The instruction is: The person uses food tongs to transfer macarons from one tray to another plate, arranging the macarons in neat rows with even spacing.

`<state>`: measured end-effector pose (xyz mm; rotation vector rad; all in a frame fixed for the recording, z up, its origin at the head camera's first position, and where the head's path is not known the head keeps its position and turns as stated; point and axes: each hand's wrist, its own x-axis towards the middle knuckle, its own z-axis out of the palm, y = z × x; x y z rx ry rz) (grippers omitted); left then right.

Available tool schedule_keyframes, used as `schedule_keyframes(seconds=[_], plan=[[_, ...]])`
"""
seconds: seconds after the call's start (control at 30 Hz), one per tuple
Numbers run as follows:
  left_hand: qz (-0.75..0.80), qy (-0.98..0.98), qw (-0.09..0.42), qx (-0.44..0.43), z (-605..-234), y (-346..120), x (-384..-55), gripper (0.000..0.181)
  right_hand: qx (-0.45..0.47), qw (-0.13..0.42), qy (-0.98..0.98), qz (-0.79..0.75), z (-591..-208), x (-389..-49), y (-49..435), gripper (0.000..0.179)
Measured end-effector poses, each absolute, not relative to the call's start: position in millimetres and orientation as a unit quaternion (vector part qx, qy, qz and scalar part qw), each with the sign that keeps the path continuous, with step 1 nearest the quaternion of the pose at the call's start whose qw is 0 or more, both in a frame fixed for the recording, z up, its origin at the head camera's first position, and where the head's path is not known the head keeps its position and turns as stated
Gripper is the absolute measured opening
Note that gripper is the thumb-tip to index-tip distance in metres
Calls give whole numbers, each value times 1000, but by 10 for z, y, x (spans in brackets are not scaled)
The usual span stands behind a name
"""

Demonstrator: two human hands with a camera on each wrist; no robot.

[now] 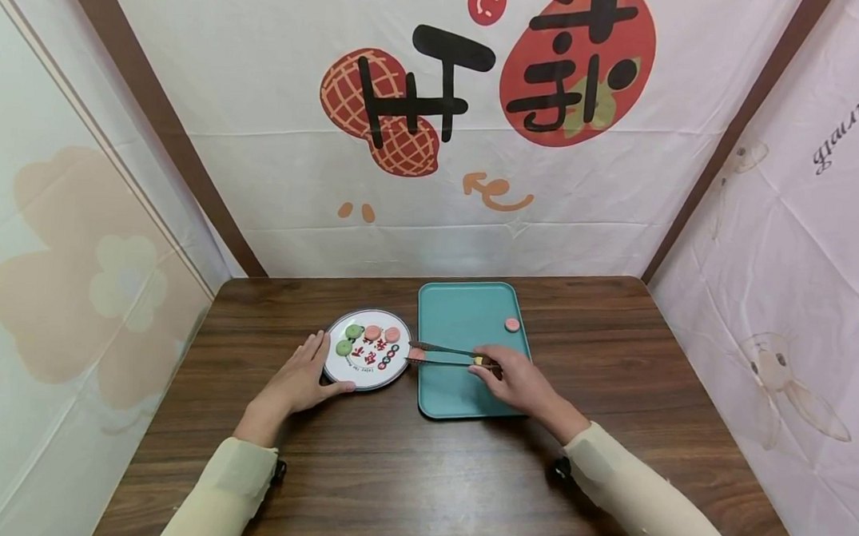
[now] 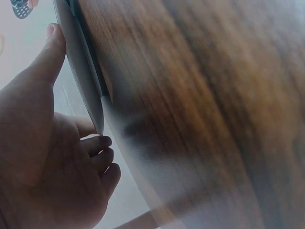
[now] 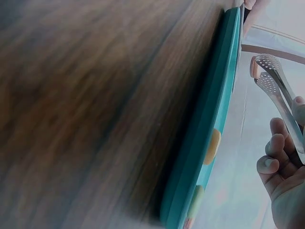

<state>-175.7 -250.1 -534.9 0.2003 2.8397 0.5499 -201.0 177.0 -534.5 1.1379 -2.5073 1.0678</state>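
My left hand (image 1: 301,377) holds the rim of a round white plate (image 1: 333,365) with red lettering, thumb at the near edge and fingers along the left. On the plate lie two green round cookie-like pieces (image 1: 344,347) and two pink ones (image 1: 372,333). My right hand (image 1: 514,377) grips metal tongs (image 1: 443,349) with perforated tips (image 3: 269,85), above a teal tray (image 1: 464,301). Between the tips is a pink round piece (image 1: 416,354), close to the plate's right edge. Another pink piece (image 1: 513,324) sits at the tray's right side. A yellow piece (image 1: 478,360) is partly hidden by my right hand.
The plate and tray stand side by side on a dark wooden table (image 1: 420,475). In the right wrist view, a green piece (image 3: 195,202) shows by the tray's rim. Printed cloth walls (image 1: 275,181) stand behind the table and at both sides.
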Motion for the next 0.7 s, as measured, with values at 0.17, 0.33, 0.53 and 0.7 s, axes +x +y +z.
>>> schedule_keyframes(seconds=[0.17,0.33,0.53,0.7], plan=[[186,973,121,69,-5361,-2503,-1754,125,379,98,-851,350,-5342,-2034,1698,32],[185,973,116,72,-5367,-2507,-1754,125,374,91,-855,348,-5323,-2058,1629,33],[187,973,113,74,-5367,-2513,-1756,124,376,89,-856,344,-5293,-2083,1532,33],[184,974,111,75,-5372,-2520,-1760,124,369,85,-858,346,-5294,-2108,1449,35]])
